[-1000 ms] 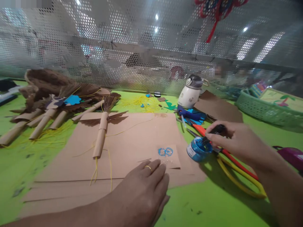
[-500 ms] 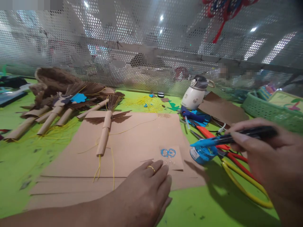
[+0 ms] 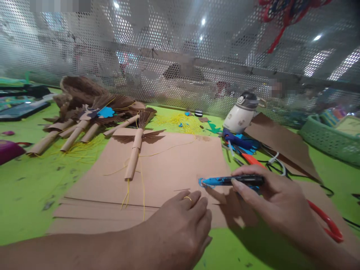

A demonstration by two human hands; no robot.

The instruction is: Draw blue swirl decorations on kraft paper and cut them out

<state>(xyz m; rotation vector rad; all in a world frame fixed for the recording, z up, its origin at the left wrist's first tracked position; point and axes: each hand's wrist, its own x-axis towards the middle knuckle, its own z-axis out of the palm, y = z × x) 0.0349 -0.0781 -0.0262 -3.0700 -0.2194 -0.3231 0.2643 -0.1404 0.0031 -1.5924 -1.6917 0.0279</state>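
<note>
My right hand [image 3: 270, 198] grips a black marker-like tool [image 3: 239, 180] with a blue-smeared front end. Its tip touches the blue looped mark [image 3: 203, 182] on a small brown paper piece. My left hand [image 3: 182, 221] lies palm down with fingers stretched out at the lower edge of that piece, a gold ring on one finger. Under both are stacked brown paper sheets [image 3: 165, 165]. A rolled paper figure [image 3: 135, 153] with pleated wings and yellow strings rests on the sheets. The blue paint jar is mostly hidden behind my right hand.
More paper figures [image 3: 74, 135] lie at the left beside crumpled brown material. A white bottle [image 3: 239, 116], a blue-handled tool [image 3: 239, 140] and brown card [image 3: 284, 142] are behind my right hand. A green basket [image 3: 332, 138] stands far right. Red scissor handles [image 3: 326, 221] show at lower right.
My right hand has moved left with the marker-like tool, from the blue jar to the blue mark. My left hand stays beside the small piece. The view has shifted slightly.
</note>
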